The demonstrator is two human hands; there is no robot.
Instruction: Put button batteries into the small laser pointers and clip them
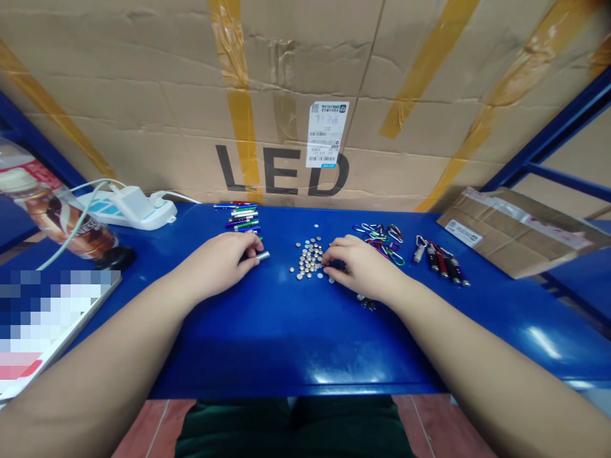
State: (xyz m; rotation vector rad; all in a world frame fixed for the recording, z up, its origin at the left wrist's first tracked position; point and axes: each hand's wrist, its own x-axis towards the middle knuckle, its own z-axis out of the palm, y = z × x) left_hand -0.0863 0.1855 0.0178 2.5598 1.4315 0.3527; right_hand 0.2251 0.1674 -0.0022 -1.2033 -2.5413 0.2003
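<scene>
My left hand (pixel 229 257) is closed around a short silver metal tube (pixel 263 256), pinched between thumb and fingers, its end pointing right. Just behind that hand lies a stack of coloured metal tubes (pixel 244 215). My right hand (pixel 351 262) curls down at the right edge of a loose pile of button cells (pixel 309 257). Its thumb and fingertips nearly meet there; whatever sits between them is too small to make out. Beyond the right hand is a heap of coloured carabiners (pixel 377 232). Small dark parts (pixel 366 302) lie partly hidden under the right wrist.
Several keychain flashlights with clips (pixel 443 264) lie to the right, before a taped cardboard box (pixel 520 232). A power strip (pixel 138 213) and a brown drink bottle (pixel 67 219) stand left on the blue table (pixel 267 343). A large carton (pixel 181 95) walls off the back.
</scene>
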